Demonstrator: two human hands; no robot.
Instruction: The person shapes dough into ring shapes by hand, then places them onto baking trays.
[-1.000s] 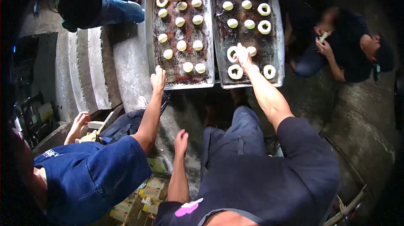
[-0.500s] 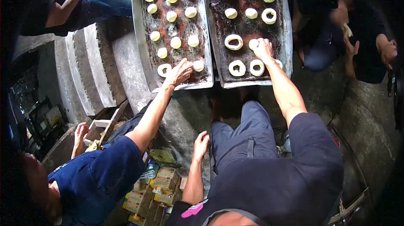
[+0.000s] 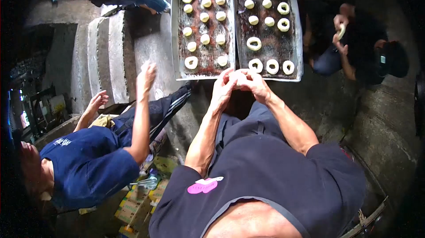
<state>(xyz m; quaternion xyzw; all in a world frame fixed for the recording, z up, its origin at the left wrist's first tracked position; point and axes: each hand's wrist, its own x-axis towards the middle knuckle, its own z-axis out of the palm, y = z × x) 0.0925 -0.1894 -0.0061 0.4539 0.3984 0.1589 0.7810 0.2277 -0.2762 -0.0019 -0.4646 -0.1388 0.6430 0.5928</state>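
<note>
Just off the near edge of the trays, my left hand (image 3: 224, 85) and my right hand (image 3: 255, 83) meet with bent fingers. Between them is a dough ball (image 3: 239, 86), mostly covered by my fingers. The right tray (image 3: 290, 77) is closest to my right hand; dough rings (image 3: 272, 66) line its near end, with another ring (image 3: 253, 44) and several dough balls (image 3: 269, 21) further up. Beside it, the left tray (image 3: 186, 78) carries mostly dough balls (image 3: 222, 60), plus a ring (image 3: 191, 63) at its near left corner.
On my left sits a co-worker in a blue shirt (image 3: 88, 171), both hands raised off the tray. Another person's hands (image 3: 341, 34) at the right hold a strip or ring of dough. Concrete steps (image 3: 102, 56) lie left of the trays; cartons (image 3: 135, 204) stand below.
My right hand has lifted a dough ball off the right tray and drawn it back toward me. My left hand has come up to join it. The co-worker's hand has left the left tray.
</note>
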